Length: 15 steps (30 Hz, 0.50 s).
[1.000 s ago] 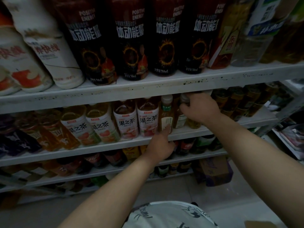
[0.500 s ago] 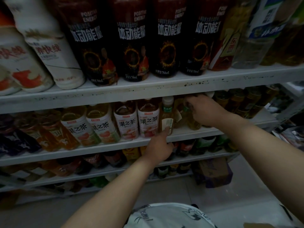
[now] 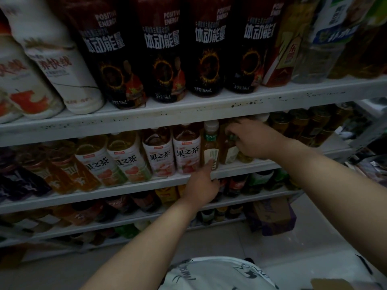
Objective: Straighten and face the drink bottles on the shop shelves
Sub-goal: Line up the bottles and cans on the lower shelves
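I work from a single view, the wide-angle camera on the person's head. It faces the shop shelves (image 3: 188, 115) from close up and tilts downward. The small tea bottles (image 3: 210, 143) sit near centre. The left hand (image 3: 201, 189) and right hand (image 3: 253, 139) reach in from the bottom edge, above floor (image 3: 230, 241) and shirt (image 3: 215, 273).

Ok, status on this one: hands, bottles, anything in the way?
Left hand: forefinger on label of slim amber bottle. Right hand grips neighbouring bottle near its top. Upper shelf edge close above right hand.
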### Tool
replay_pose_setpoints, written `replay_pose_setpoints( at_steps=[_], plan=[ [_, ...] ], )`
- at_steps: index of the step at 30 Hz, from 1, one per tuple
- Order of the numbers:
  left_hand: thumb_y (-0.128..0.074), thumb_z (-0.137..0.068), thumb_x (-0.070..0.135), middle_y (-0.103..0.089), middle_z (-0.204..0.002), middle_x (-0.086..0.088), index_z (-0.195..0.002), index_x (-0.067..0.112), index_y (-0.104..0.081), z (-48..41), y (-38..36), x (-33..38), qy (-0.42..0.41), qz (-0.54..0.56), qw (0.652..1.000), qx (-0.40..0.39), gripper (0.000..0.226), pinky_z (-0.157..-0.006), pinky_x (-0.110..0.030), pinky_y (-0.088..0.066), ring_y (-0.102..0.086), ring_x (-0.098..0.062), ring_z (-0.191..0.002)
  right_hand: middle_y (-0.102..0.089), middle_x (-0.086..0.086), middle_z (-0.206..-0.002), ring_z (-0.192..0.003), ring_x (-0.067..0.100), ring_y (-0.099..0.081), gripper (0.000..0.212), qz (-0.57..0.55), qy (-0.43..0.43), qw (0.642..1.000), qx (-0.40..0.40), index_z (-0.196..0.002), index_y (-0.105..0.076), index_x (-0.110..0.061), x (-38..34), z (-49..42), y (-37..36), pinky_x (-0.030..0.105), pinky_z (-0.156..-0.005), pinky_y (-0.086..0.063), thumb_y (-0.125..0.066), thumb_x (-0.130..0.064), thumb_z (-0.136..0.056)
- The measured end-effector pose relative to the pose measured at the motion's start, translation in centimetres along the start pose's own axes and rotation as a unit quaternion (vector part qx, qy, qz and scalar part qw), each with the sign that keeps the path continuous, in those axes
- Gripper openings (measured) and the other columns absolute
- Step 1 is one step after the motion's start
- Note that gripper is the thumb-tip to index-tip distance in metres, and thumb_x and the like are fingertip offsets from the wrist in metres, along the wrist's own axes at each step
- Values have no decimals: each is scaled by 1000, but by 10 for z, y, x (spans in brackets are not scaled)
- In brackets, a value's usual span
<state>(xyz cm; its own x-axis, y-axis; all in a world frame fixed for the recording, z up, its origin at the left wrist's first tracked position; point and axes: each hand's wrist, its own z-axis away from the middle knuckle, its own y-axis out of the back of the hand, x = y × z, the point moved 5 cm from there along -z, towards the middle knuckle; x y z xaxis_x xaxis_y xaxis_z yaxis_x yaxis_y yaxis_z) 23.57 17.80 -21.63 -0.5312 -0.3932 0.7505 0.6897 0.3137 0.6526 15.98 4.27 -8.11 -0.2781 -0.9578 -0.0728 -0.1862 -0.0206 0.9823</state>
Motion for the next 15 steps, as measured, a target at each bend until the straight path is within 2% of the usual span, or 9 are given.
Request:
replay_pose_setpoints(
  at_steps=[2, 6, 10, 13, 15],
  plan=[
    [-53, -90, 23, -45, -144, -5, -151, 23, -23, 0, -1, -2, 0, -4, 1000, -7, 68, -94, -17, -35, -47, -20, -124, -59, 14, -105, -92, 30, -55, 31, -59, -70, 996, 18, -121, -53, -12, 2, -2, -5, 33, -71, -45, -56, -18, -90],
    [-54, -90, 24, -38, -149, -6, -151, 23, -21, 0, -3, -6, 6, -14, 1000, -21, 70, -99, -15, -26, -39, -20, -132, -62, 17, -103, -94, 31, -57, 21, -97, -150, 982, 67, -112, -58, -4, 7, -6, -7, 27, -72, -39, -52, -4, -91],
    [-55, -91, 24, -33, -152, -5, -152, 22, -19, -1, -6, -6, 3, -17, 999, -35, 70, -101, -14, -20, -33, -21, -136, -62, 19, -102, -97, 32, -57, 19, -137, -156, 975, 77, -103, -60, 1, 5, -6, -2, 40, -85, -49, -49, 3, -88],
    [-54, -91, 24, -33, -152, -4, -151, 23, -21, -2, -8, -6, 10, -15, 999, -39, 69, -101, -13, -18, -32, -19, -136, -63, 19, -96, -91, 34, -58, 18, -114, -140, 980, 84, -101, -61, 1, 4, -5, -3, 36, -76, -49, -48, 2, -89],
    [-54, -90, 25, -35, -151, -5, -151, 24, -21, -2, -9, -5, 13, -12, 999, -49, 69, -99, -13, -22, -35, -20, -135, -64, 19, -96, -89, 35, -58, 22, -104, -139, 981, 84, -106, -62, 0, 3, -4, -6, 35, -74, -49, -47, 1, -89]
  ],
)
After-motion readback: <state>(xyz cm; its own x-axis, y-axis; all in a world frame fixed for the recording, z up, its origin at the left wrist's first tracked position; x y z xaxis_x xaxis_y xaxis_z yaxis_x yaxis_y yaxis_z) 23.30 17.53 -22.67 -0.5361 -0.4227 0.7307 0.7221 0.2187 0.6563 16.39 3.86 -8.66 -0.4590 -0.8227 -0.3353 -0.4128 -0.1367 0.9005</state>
